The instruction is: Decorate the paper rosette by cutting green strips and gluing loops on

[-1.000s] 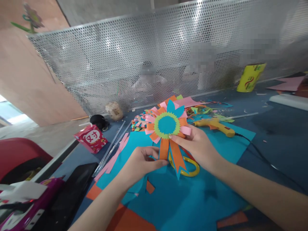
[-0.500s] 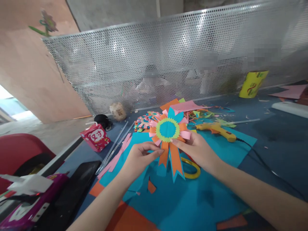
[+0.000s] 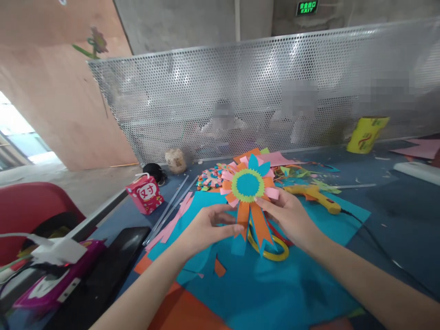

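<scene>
One rosette is held over blue paper by the right hand, its left tail touched by the curled left hand, whose grip cannot be told.

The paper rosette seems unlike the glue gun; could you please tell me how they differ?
The paper rosette is multicoloured, while the glue gun is mainly yellow. The rosette is held up in the right hand, whereas the gun lies unheld. The rosette has orange paper tails; the gun has a dark cord.
</scene>
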A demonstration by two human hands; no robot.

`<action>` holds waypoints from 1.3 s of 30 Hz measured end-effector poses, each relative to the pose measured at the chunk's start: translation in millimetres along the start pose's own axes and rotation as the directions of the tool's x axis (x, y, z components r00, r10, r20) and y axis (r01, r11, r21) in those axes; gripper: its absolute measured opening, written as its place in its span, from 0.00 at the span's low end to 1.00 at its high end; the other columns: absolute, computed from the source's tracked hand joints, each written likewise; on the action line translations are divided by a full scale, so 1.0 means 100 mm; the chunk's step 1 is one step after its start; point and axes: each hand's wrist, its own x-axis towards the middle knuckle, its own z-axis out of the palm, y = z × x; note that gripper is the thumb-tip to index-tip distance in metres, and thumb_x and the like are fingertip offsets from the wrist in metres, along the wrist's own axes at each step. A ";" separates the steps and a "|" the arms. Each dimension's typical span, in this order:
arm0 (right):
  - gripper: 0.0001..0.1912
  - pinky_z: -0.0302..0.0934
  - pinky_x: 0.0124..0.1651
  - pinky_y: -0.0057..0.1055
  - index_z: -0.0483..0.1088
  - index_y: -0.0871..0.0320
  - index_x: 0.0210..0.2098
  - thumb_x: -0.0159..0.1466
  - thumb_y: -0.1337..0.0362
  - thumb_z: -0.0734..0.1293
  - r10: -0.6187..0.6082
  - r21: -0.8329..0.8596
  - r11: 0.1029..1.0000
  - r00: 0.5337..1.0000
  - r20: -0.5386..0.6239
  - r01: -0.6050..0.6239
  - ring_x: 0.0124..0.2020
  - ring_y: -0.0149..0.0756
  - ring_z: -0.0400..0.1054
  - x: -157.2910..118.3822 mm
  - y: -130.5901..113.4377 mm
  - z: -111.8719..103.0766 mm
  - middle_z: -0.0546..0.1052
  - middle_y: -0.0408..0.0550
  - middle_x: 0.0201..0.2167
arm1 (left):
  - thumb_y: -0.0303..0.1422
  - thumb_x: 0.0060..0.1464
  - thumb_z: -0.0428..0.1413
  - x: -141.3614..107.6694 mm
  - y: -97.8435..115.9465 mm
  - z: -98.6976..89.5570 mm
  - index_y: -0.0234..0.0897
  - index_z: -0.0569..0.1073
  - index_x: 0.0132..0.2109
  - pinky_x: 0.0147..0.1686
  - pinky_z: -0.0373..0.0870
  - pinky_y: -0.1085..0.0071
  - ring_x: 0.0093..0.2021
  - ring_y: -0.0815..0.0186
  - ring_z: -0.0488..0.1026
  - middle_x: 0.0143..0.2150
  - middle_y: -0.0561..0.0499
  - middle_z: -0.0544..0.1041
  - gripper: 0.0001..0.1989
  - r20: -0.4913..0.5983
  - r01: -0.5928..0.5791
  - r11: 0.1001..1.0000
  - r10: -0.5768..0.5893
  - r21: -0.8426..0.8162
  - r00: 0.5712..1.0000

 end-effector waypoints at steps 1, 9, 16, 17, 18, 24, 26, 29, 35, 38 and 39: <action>0.14 0.64 0.42 0.36 0.65 0.57 0.36 0.51 0.59 0.67 0.007 0.007 1.000 1.000 0.030 -0.007 0.41 0.40 0.68 -0.01 0.00 0.00 0.74 0.47 0.38 | 0.36 0.37 0.62 0.00 0.02 -0.01 0.36 0.70 0.44 0.29 0.68 0.73 0.34 0.64 0.73 0.36 0.46 0.76 0.23 0.001 -0.010 0.999 0.010 -0.033 1.000; 0.14 0.62 0.32 0.30 0.65 0.56 0.33 0.56 0.53 0.60 -0.023 -0.392 0.917 0.989 0.149 0.080 0.30 0.35 0.68 -0.04 -0.06 0.00 0.73 0.45 0.29 | 0.32 0.37 0.62 0.09 0.03 -0.06 0.31 0.74 0.33 0.30 0.70 0.73 0.30 0.69 0.72 0.32 0.48 0.77 0.13 -0.202 -0.100 0.961 0.047 -0.259 0.978; 0.14 0.58 0.39 0.38 0.67 0.61 0.35 0.55 0.58 0.61 0.006 -0.978 0.077 0.981 0.195 0.194 0.40 0.47 0.64 -0.02 0.06 -0.22 0.71 0.57 0.36 | 0.25 0.39 0.60 0.20 0.01 -0.32 0.33 0.70 0.29 0.25 0.70 0.75 0.21 0.73 0.71 0.23 0.55 0.75 0.06 -0.552 -0.343 0.749 -0.037 -0.567 0.833; 0.13 0.58 0.38 0.38 0.67 0.62 0.34 0.54 0.60 0.61 0.048 -0.981 0.028 0.980 0.193 0.192 0.39 0.48 0.64 -0.03 0.09 -0.24 0.71 0.58 0.35 | 0.24 0.40 0.59 0.21 0.01 -0.35 0.33 0.70 0.28 0.25 0.70 0.75 0.21 0.73 0.71 0.22 0.55 0.74 0.06 -0.555 -0.357 0.715 -0.051 -0.601 0.830; 0.13 0.58 0.37 0.37 0.66 0.63 0.35 0.53 0.62 0.61 0.069 -0.982 -0.011 0.980 0.188 0.189 0.38 0.48 0.64 -0.03 0.11 -0.25 0.70 0.58 0.35 | 0.23 0.41 0.59 0.21 0.00 -0.36 0.33 0.69 0.28 0.25 0.70 0.76 0.21 0.73 0.71 0.20 0.56 0.73 0.05 -0.552 -0.367 0.688 -0.059 -0.626 0.832; 0.15 0.57 0.37 0.36 0.64 0.63 0.39 0.54 0.62 0.60 0.060 -0.977 -0.062 0.978 0.201 0.205 0.40 0.47 0.63 -0.14 -0.01 -0.14 0.68 0.58 0.38 | 0.22 0.42 0.57 0.20 0.02 -0.36 0.33 0.65 0.23 0.31 0.71 0.76 0.20 0.76 0.69 0.15 0.59 0.67 0.07 -0.591 -0.480 0.599 0.015 -0.641 0.807; 0.18 0.57 0.32 0.31 0.62 0.64 0.43 0.52 0.66 0.59 0.213 -0.984 0.018 0.960 0.179 0.180 0.37 0.43 0.65 -0.17 -0.06 -0.10 0.67 0.58 0.40 | 0.22 0.42 0.57 0.20 0.04 -0.35 0.33 0.64 0.22 0.31 0.71 0.75 0.20 0.76 0.68 0.13 0.59 0.65 0.08 -0.589 -0.487 0.590 0.024 -0.644 0.808; 0.27 0.54 0.27 0.28 0.58 0.66 0.48 0.47 0.71 0.60 0.385 -0.996 0.034 0.918 0.094 0.088 0.33 0.39 0.67 -0.19 -0.07 -0.09 0.65 0.61 0.45 | 0.22 0.43 0.56 0.19 0.06 -0.35 0.33 0.65 0.22 0.31 0.71 0.75 0.19 0.75 0.67 0.12 0.60 0.63 0.08 -0.588 -0.475 0.592 0.002 -0.651 0.809; 0.18 0.55 0.27 0.28 0.62 0.62 0.39 0.47 0.71 0.60 0.368 -0.988 0.146 0.930 0.009 -0.049 0.30 0.36 0.66 -0.08 -0.03 -0.17 0.67 0.56 0.39 | 0.23 0.42 0.57 0.18 0.05 -0.36 0.33 0.64 0.20 0.34 0.70 0.73 0.22 0.72 0.70 0.12 0.58 0.64 0.09 -0.593 -0.493 0.597 0.036 -0.632 0.804; 0.07 0.54 0.24 0.28 0.60 0.58 0.27 0.47 0.67 0.63 0.320 -0.916 0.374 0.947 -0.016 -0.142 0.22 0.31 0.61 -0.04 0.02 -0.11 0.64 0.43 0.22 | 0.24 0.41 0.58 0.17 0.06 -0.37 0.33 0.65 0.21 0.30 0.69 0.75 0.19 0.74 0.68 0.12 0.58 0.64 0.08 -0.645 -0.515 0.603 0.000 -0.610 0.764; 0.09 0.54 0.23 0.27 0.58 0.57 0.26 0.47 0.66 0.64 0.306 -0.863 0.473 0.952 -0.025 -0.174 0.20 0.30 0.58 -0.04 0.05 -0.08 0.61 0.39 0.19 | 0.24 0.41 0.58 0.17 0.06 -0.38 0.33 0.66 0.22 0.28 0.69 0.76 0.17 0.76 0.66 0.13 0.59 0.65 0.08 -0.669 -0.527 0.602 -0.017 -0.600 0.743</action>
